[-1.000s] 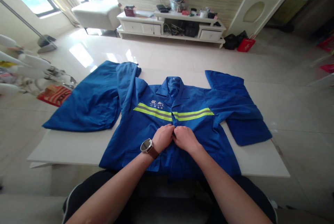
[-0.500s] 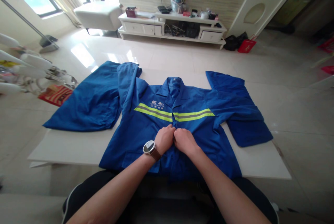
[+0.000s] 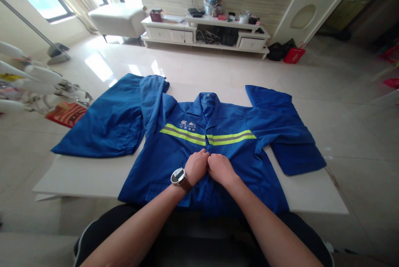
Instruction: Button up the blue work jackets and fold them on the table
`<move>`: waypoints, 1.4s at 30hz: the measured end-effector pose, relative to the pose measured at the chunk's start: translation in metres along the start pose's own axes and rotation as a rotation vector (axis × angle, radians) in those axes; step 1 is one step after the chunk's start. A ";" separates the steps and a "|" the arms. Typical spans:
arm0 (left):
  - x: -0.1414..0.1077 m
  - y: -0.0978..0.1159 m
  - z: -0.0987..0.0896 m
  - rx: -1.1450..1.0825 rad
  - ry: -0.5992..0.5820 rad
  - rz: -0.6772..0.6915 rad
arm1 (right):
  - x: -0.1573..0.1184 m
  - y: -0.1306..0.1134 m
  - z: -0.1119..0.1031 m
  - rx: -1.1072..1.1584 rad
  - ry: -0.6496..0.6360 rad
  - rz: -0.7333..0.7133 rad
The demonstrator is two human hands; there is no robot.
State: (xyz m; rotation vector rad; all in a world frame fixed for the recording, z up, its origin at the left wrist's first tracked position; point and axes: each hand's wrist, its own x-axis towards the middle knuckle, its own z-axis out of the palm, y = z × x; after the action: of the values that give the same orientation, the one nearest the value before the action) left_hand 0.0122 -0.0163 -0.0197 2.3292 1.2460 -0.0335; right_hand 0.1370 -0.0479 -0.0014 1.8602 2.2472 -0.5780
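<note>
Blue cloth is pinched in the fingers of the left hand point(image 3: 197, 166) and the right hand point(image 3: 221, 167); I read both as curled closed on the front edges of the jacket point(image 3: 181, 150). The fingertips are tucked from my camera, so I cannot tell exactly what each one presses. The knuckles sit side by side at the opening, just below the yellow and grey stripe point(image 3: 232, 137). I see a round watch point(image 3: 178, 175) on the left wrist. The jacket lies face up on the white worktop point(image 3: 84, 175), its collar point(image 3: 193, 106) pointing away from me, with more blue cloth point(image 3: 102, 121) beside it on the left. Farther out, I have a white cabinet point(image 3: 170, 35) against the wall.
</note>
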 end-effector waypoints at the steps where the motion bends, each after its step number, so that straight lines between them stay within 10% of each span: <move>1: 0.000 0.000 -0.001 0.000 -0.003 -0.002 | 0.000 0.000 0.000 -0.001 0.001 -0.001; 42: -0.001 0.001 -0.001 0.038 -0.019 -0.001 | -0.001 -0.002 -0.001 -0.013 -0.012 0.007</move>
State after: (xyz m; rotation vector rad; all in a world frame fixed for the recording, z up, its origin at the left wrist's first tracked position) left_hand 0.0125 -0.0168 -0.0184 2.3545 1.2481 -0.0798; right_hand 0.1355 -0.0491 0.0004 1.8527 2.2313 -0.5700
